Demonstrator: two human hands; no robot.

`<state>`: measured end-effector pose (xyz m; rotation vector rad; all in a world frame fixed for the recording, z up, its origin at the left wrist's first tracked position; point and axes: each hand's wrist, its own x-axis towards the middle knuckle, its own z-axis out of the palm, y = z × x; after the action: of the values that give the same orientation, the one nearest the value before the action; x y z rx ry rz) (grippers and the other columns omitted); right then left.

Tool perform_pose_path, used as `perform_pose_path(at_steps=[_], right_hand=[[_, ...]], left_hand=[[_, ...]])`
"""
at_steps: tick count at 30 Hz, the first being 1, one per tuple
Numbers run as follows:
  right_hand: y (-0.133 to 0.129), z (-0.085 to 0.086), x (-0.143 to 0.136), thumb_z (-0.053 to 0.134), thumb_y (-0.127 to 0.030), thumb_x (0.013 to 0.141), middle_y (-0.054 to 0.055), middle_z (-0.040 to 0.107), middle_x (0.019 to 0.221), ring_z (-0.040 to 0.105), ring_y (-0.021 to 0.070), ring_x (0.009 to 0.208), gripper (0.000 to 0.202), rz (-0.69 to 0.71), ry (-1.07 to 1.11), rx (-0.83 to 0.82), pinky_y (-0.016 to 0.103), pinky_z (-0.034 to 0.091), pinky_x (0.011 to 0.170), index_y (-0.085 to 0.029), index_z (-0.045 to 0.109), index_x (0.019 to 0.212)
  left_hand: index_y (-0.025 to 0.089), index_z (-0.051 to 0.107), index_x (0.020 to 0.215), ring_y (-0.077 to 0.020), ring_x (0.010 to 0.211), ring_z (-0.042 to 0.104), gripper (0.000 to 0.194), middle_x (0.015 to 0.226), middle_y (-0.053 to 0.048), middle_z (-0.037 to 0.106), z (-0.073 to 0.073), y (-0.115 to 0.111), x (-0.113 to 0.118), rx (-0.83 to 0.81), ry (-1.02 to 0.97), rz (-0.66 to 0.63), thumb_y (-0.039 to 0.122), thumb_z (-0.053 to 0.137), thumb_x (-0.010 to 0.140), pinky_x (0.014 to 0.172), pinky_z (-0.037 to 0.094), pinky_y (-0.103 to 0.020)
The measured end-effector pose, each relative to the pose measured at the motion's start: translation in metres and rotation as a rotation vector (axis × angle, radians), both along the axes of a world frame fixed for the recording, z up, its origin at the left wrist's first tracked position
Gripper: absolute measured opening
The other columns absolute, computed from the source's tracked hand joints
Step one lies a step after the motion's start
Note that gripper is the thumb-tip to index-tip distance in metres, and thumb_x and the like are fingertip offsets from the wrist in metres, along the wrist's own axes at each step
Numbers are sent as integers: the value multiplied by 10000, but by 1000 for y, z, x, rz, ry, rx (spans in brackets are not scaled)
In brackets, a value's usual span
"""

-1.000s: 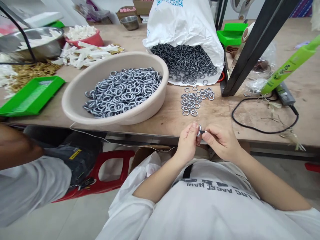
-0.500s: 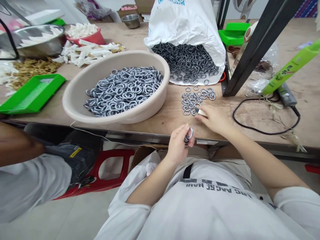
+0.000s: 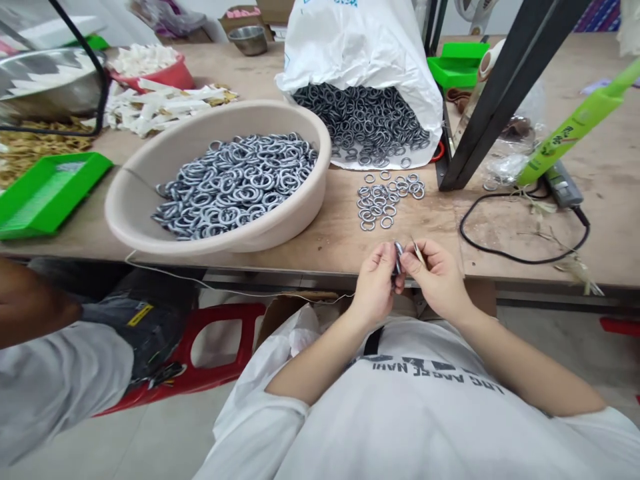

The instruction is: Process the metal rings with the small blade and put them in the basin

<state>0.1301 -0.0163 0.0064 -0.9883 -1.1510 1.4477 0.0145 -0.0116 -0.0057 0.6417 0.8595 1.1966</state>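
My left hand [image 3: 376,283] is closed around a small stack of grey metal rings [image 3: 398,257], seen edge-on above the table's front edge. My right hand [image 3: 443,279] meets it there, thumb and fingertips at the rings. A small, pale tool with a thin pointed tip [image 3: 419,253] sticks up from the right fingers; its exact kind is unclear. Just beyond both hands, several loose rings [image 3: 379,200] lie scattered on the wooden table [image 3: 345,233].
Left of the loose rings stands a large beige basin [image 3: 215,248] heaped with rings. A white sack [image 3: 360,50] spills darker rings behind. At right are a black metal post [image 3: 493,113], a black cable [image 3: 500,257] and a green tube [image 3: 560,137]. Another person's arm [image 3: 35,303] is at left.
My right hand has moved back from the loose rings to my left hand, and their fingers now meet at the held rings. The view has shifted slightly.
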Motion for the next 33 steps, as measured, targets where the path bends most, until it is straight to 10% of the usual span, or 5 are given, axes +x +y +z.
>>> perform_pose_path(at_steps=[6, 18, 26, 33], right_hand=[[-5, -5, 1, 746, -415, 822, 0, 628, 978, 598, 116, 628, 368, -3, -26, 59, 277, 562, 555, -281, 596, 1130], [-7, 17, 22, 484, -407, 999, 47, 659, 817, 594, 185, 794, 306, 52, -709, 597, 327, 443, 752, -223, 664, 834], [-9, 16, 18, 446, -432, 1008, 55, 662, 817, 585, 181, 775, 366, 79, -827, 614, 317, 412, 712, -213, 641, 789], [44, -5, 29, 368, -536, 1013, 26, 641, 741, 585, 184, 712, 454, -42, -957, 385, 293, 393, 659, -206, 609, 812]], left_hand=[[176, 514, 768, -36, 423, 318, 427, 568, 77, 397, -2, -8, 4, 7, -28, -32, 563, 688, 814, 392, 273, -170], [181, 444, 696, -36, 405, 310, 462, 551, 79, 364, 18, -10, -10, 20, -88, -70, 555, 689, 812, 383, 265, -173], [177, 464, 708, -35, 396, 302, 451, 534, 81, 369, 18, -14, -6, -9, -75, -23, 546, 706, 801, 380, 250, -173], [183, 411, 645, -44, 407, 344, 466, 552, 63, 380, 20, -20, -16, 80, -102, -119, 517, 675, 835, 401, 284, -195]])
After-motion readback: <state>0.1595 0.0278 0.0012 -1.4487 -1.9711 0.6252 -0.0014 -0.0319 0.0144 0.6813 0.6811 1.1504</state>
